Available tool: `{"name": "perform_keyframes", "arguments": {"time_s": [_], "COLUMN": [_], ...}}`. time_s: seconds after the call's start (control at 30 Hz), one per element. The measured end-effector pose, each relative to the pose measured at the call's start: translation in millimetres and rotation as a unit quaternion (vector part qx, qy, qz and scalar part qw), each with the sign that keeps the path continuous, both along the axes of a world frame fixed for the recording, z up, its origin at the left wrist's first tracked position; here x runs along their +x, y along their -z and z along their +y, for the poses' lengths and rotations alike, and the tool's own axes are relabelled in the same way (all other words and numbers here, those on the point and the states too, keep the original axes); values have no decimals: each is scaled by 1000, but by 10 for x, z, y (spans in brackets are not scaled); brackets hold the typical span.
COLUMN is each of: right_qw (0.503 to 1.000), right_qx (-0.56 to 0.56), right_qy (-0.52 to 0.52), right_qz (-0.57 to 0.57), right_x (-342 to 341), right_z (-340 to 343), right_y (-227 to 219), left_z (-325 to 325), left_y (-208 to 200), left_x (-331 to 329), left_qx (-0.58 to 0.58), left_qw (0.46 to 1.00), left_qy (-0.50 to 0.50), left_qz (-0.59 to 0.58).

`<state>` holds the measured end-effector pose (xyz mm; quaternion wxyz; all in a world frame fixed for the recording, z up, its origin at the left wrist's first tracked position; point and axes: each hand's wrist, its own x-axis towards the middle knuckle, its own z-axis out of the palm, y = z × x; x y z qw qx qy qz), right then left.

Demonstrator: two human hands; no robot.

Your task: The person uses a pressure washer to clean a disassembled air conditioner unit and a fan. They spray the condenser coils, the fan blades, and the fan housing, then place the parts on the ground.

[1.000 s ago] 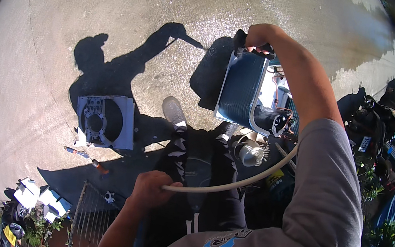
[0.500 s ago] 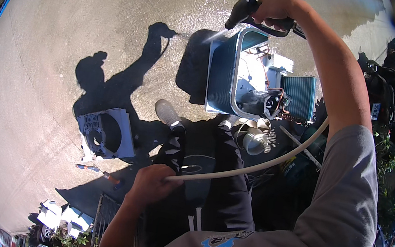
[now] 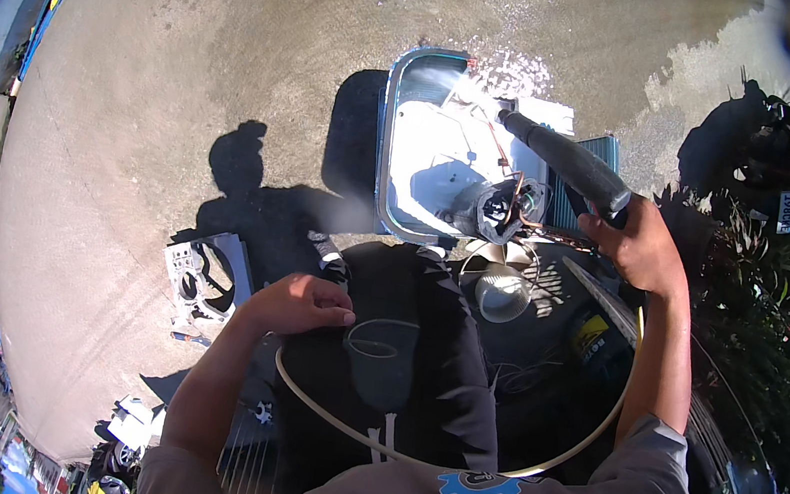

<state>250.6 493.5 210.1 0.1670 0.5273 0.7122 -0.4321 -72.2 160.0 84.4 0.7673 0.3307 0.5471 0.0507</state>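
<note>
My right hand (image 3: 647,247) is closed around the grip of a black spray gun (image 3: 569,160). Its nozzle points left and away, over an opened air-conditioner outdoor unit (image 3: 440,142). A pale spray lands on the inner side of the finned coil (image 3: 429,75) at the unit's far left corner. Copper pipes and a dark round compressor (image 3: 500,206) sit inside the unit's white base. My left hand (image 3: 301,305) rests over my left knee, its fingers loose and partly hidden, off the hose. A cream hose (image 3: 460,466) loops across my lap toward the right arm.
A pale fan (image 3: 505,252) and a white bucket (image 3: 501,294) stand by my right foot. The white front panel (image 3: 209,277) with a round opening lies at left. Plants (image 3: 765,269) and a parked motorcycle (image 3: 780,165) line the right side. Wet concrete (image 3: 520,73) lies behind the unit.
My right hand has swung the spray gun from beyond the unit's far edge to its right side, now spraying inward. My left hand has let go of the hose, which sags into my lap.
</note>
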Motion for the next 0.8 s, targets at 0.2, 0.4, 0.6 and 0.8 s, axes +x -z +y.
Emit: {"name": "perform_keyframes", "arguments": {"time_s": [0.2,0.4,0.6,0.8], "right_qw": [997,1000,908,848], "right_qx": [19,-17,-176,-200], "right_qy": [-73,-12,318,401], "right_qz": [-25,21,206,282], "right_x": [8,271,972,1062], "right_z": [-190,-124,86,-116], "right_y": [440,1018,1563,2008], "left_z": [1613,3079,3471,3466], "left_y": [1218,2368,3222,3655], "left_x": [-49,-308,-572,-491], "left_qx": [166,252,139,-12], "left_qw": [919,880,918,901], "left_qy": [-308,-141,-276,-432], "left_qz": [182,377,250,-40]}}
